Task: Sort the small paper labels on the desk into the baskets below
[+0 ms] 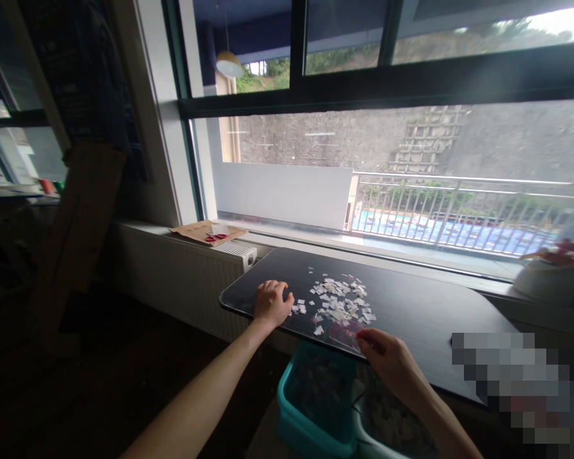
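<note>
Small white paper pieces (pixel 342 299) lie scattered in a loose pile on the dark table (pixel 411 306). My left hand (pixel 272 303) is over the table's front left edge, beside a few of these pieces. Its fingers are bent, with a gap between thumb and forefinger, and nothing shows in it. At the front edge, my right hand (pixel 385 352) pinches the right side of a clear plastic bag (pixel 343 333) with reddish print. The bag lies nearly flat, just in front of the pile. The fingertips are partly hidden.
Below the table edge stand a teal bin (pixel 291 408) and a pale bin (pixel 370 433), both with small pieces inside. Red-handled scissors (pixel 216 237) lie on brown paper (pixel 189 231) on the sill. A white pot (pixel 545 280) is at right; a blurred patch covers the table's right end.
</note>
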Available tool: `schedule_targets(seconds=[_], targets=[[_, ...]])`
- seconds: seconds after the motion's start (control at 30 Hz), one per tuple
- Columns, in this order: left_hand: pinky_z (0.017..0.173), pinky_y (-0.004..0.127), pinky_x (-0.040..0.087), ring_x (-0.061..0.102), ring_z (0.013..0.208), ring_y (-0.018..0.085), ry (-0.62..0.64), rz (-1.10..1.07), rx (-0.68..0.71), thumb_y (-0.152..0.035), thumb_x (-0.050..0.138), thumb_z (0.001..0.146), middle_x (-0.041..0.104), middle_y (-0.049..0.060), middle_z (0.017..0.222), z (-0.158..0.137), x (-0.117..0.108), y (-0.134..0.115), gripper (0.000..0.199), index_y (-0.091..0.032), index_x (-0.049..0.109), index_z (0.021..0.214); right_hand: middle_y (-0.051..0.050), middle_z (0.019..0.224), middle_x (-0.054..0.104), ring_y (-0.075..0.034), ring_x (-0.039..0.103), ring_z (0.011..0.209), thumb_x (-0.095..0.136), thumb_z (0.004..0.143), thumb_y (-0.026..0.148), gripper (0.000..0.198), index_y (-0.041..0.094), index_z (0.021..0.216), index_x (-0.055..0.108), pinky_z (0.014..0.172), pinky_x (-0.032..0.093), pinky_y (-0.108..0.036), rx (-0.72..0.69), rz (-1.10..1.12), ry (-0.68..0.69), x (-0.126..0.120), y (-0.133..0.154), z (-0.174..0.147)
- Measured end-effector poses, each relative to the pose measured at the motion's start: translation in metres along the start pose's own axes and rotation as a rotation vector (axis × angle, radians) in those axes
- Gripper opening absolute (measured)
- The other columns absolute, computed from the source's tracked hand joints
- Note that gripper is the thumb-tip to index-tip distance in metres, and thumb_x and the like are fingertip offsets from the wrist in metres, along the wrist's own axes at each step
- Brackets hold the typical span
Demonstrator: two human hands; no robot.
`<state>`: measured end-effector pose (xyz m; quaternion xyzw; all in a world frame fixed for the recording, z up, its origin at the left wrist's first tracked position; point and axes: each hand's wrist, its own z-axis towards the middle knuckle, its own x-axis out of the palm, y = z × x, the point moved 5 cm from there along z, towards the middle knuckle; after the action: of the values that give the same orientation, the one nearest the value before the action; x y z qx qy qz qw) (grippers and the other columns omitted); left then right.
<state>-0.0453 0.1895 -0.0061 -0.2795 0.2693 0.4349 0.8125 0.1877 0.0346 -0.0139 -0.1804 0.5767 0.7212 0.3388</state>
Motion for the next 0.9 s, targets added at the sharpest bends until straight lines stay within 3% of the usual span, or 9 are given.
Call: schedule_targets(seconds=[0.3, 0.9], targets=[[0.086, 0.04, 0.039, 0.055, 0.09, 0.025, -0.009, 0.004, 0.008, -0.026, 0.055, 0.076, 0.064, 0.006, 0.084, 0.0, -0.001, 0.0, 0.009, -0.021, 0.06, 0.082, -0.004, 0.073, 0.07, -0.017, 0.059, 0.063, 0.047, 0.081, 0.042, 0.034, 0.019, 0.09, 0.071, 0.056, 0.041, -0.024, -0.039, -0.031, 0.004, 0.008, 0.016, 0.009], [0.085, 0.038, 0.039, 0.055, 0.09, 0.024, 0.013, 0.017, 0.004, -0.027, 0.055, 0.077, 0.064, 0.006, 0.084, 0.001, 0.001, -0.001, 0.011, -0.019, 0.061, 0.083, -0.005, 0.077, 0.072, -0.021, 0.064, 0.071, 0.047, 0.079, 0.042, 0.035, 0.018, 0.087, 0.071, 0.062, 0.044, -0.028, 0.077, -0.089, -0.122, -0.019, -0.014, 0.004]])
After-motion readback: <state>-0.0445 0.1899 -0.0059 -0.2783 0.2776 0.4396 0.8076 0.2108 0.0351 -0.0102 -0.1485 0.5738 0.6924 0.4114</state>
